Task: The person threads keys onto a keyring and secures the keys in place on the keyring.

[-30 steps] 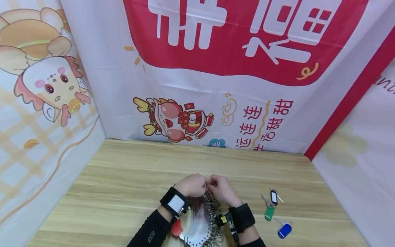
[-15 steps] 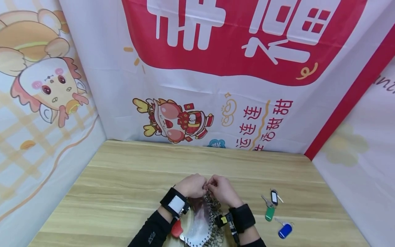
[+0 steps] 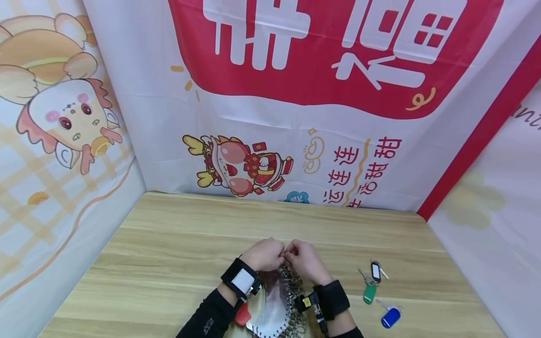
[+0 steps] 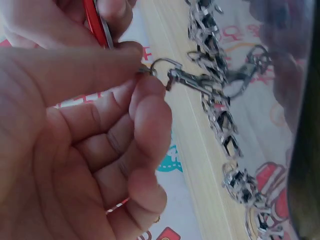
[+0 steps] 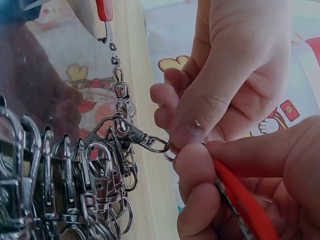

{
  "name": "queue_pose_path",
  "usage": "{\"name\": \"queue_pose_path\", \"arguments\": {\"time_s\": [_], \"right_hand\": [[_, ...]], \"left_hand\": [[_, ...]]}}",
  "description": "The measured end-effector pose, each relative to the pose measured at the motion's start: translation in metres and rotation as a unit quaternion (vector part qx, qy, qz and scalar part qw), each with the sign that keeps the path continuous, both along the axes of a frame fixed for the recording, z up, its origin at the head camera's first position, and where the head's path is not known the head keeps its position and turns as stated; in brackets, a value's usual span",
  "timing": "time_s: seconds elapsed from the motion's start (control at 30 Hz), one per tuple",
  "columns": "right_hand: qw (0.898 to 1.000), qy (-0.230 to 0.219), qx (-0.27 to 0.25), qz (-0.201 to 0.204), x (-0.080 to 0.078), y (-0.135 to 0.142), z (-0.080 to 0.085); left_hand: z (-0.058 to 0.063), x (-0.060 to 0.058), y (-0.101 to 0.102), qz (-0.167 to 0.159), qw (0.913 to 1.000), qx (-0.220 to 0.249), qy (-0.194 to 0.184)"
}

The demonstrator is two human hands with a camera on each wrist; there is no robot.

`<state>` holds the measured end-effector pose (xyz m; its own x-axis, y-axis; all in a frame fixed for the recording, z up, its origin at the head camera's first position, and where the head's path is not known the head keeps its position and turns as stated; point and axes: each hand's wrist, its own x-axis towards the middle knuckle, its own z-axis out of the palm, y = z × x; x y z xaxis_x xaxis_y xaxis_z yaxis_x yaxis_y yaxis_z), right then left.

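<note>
Both hands worked at the far end of the stand (image 3: 274, 314), fingertips together. Left hand (image 3: 264, 253) pinched the ring (image 5: 170, 156) between thumb and forefinger, other fingers half curled and holding nothing. Right hand (image 3: 305, 258) gripped the red tag (image 5: 246, 200), a metal strip running along it, its tips right up against the left's.

Ring sat at the end of one clasp (image 4: 190, 82), which stuck out sideways from the row. Held out like that, I'd say, to get it away from its neighbours: the other clasps (image 5: 48, 175) hung packed along the rim, probably too tight to work in. Left looked like the anchor, leaving the right to steer the tag. Fingertips covered where tag and ring met, so can't tell if they were joined.

On the worktop (image 3: 190, 234) to my right, well apart from the stand: green tag (image 3: 369, 294) near black tag (image 3: 375, 271), blue tag (image 3: 390, 318) closer to me. Likely parked there to be in reach but out of the way.
</note>
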<state>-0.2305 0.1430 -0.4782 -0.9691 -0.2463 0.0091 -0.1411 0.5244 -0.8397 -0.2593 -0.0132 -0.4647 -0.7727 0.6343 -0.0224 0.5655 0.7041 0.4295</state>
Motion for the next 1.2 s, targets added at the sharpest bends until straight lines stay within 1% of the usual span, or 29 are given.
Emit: {"name": "queue_pose_path", "arguments": {"time_s": [0.1,0.33,0.57,0.63,0.77,1.0,1.1,1.2], "right_hand": [[1.0,0.006,-0.007,0.004,-0.0003,-0.0004,0.0003],[0.999,0.036,0.015,0.024,0.0003,-0.0002,0.0022],[0.998,0.044,0.026,0.043,0.001,0.0,0.0029],[0.998,0.043,0.028,0.045,0.0011,-0.0002,0.0027],[0.998,0.039,0.032,0.041,0.0017,-0.0011,0.0032],[0.999,0.029,0.02,0.015,0.0022,-0.002,0.001],[0.999,0.036,0.023,0.009,0.0021,-0.0022,0.0002],[0.998,0.047,0.031,0.013,0.0022,-0.0024,0.0005]], "left_hand": [[0.0008,0.0017,0.0008,0.001,1.0,-0.001,0.008],[0.0049,0.005,0.0005,0.011,0.9998,-0.016,0.005],[0.0049,0.0062,-0.0001,0.005,0.9993,-0.035,0.013],[0.0049,0.0067,-0.0002,0.01,0.9992,-0.037,0.008],[0.0058,0.0072,-0.0001,0.02,0.9994,-0.029,0.001],[0.0052,0.0058,0.0001,0.029,0.9994,-0.017,-0.01],[0.0038,0.0052,-0.0001,0.031,0.9993,-0.016,-0.011],[0.0038,0.0056,-0.0005,0.032,0.9993,-0.021,-0.003]]}}
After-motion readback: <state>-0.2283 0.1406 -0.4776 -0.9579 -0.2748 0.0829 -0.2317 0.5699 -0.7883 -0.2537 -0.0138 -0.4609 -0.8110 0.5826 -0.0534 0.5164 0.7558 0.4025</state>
